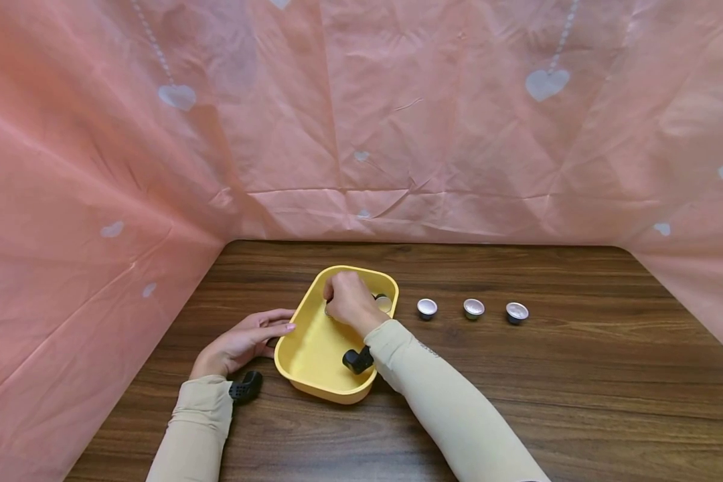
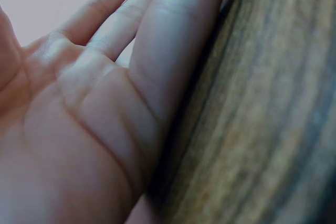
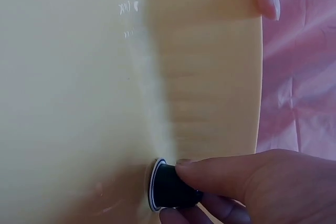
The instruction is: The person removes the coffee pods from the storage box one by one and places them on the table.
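In the right wrist view, a dark coffee capsule [image 3: 176, 187] with a pale rim lies on its side between the thumb and fingers of my right hand [image 3: 252, 182]. My right hand [image 1: 351, 300] reaches inside the yellow bin [image 1: 313, 358], toward its far left part, and pinches the capsule close to the bin's floor. At the bin's left wall is my left hand [image 1: 247, 339], its thumb tip over the rim and its other fingers stretched along the outside. The left wrist view shows the palm [image 2: 84, 124] with fingers extended, close beside the wooden table [image 2: 252, 108].
More capsules [image 1: 383, 304] sit in the bin's far right corner, partly behind the right hand. To the right of the bin, three capsules stand in a row on the table: the near one [image 1: 426, 308], the middle one [image 1: 473, 308] and the far one [image 1: 517, 312]. Pink cloth [image 1: 397, 134] hangs around.
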`<action>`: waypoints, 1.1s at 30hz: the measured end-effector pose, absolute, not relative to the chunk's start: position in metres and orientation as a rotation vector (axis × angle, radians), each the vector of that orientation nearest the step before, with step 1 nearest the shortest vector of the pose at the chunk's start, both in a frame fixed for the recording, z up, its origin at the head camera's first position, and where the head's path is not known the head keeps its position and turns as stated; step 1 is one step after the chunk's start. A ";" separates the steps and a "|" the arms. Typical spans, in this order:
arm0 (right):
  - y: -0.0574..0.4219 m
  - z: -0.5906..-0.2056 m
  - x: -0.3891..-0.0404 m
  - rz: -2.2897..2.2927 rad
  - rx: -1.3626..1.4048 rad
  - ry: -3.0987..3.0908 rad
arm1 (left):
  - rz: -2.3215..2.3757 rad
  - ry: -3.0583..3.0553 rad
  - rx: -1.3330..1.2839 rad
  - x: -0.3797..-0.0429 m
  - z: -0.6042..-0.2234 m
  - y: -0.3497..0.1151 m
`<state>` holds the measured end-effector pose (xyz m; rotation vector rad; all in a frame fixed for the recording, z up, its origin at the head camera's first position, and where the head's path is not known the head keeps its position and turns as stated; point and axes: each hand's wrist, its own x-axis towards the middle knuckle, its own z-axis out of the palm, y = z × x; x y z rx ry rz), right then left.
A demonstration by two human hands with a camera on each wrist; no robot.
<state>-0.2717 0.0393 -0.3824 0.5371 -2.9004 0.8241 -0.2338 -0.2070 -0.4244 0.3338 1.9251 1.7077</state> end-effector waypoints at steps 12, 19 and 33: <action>0.039 -0.382 -0.269 0.920 0.547 -2.884 | 1.724 1.907 0.345 -0.234 -0.424 -0.207; 0.039 -0.387 -0.273 0.906 0.457 -2.910 | 1.724 1.914 0.340 -0.233 -0.424 -0.206; 0.040 -0.419 -0.297 0.862 0.598 -2.888 | 1.708 1.922 0.348 -0.234 -0.424 -0.206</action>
